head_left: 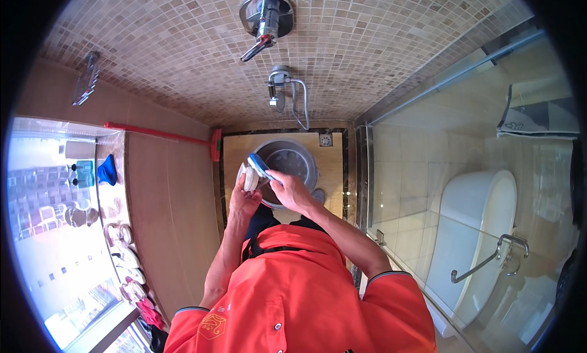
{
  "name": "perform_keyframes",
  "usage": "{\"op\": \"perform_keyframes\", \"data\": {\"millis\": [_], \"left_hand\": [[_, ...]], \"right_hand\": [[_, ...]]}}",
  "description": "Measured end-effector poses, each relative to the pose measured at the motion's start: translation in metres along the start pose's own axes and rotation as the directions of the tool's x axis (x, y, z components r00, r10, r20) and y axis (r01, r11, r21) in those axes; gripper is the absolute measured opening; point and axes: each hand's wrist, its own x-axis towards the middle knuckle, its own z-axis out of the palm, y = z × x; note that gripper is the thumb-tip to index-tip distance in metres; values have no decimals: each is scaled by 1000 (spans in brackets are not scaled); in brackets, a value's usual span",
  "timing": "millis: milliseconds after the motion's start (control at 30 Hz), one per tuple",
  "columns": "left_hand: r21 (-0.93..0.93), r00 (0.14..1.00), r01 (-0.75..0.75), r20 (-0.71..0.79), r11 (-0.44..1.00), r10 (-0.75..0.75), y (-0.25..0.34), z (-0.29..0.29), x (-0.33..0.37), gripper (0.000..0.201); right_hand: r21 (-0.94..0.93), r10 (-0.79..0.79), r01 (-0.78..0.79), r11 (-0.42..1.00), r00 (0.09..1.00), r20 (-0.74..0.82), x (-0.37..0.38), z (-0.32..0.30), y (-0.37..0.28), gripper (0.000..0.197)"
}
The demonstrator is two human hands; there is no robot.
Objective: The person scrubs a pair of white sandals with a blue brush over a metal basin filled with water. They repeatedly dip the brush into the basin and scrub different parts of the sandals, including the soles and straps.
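Observation:
My left hand is closed around a white shoe, held up over the left side of a round grey basin. My right hand grips a blue scrubbing brush with pale bristles. The brush's far end lies close against the shoe; my fingers hide part of the contact. Inside the basin, pale patches show on the bottom, and my hands cover its near left part.
Ahead on the mosaic wall are a shower mixer and a tap with a hose. A red-handled squeegee leans at the left. Several shoes line the window ledge. A glass partition stands right, with a white bathtub beyond.

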Motion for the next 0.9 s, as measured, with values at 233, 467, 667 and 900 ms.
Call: {"op": "perform_keyframes", "data": {"millis": [233, 467, 667, 900], "left_hand": [[-87, 999, -30, -36, 996, 27, -15, 1, 13, 28], [-160, 997, 17, 83, 987, -4, -2, 1, 31, 32], [8, 996, -80, -29, 997, 80, -18, 47, 2, 32], [-32, 999, 15, 28, 999, -14, -3, 35, -1, 34]], "right_hand": [[-46, 17, -18, 999, 1000, -24, -46, -2, -37, 39], [-264, -115, 106, 959, 993, -18, -25, -1, -34, 45], [-291, -195, 187, 938, 981, 4, -59, -3, -29, 50], [-303, -228, 212, 929, 973, -20, -24, 11, -35, 51]]}}
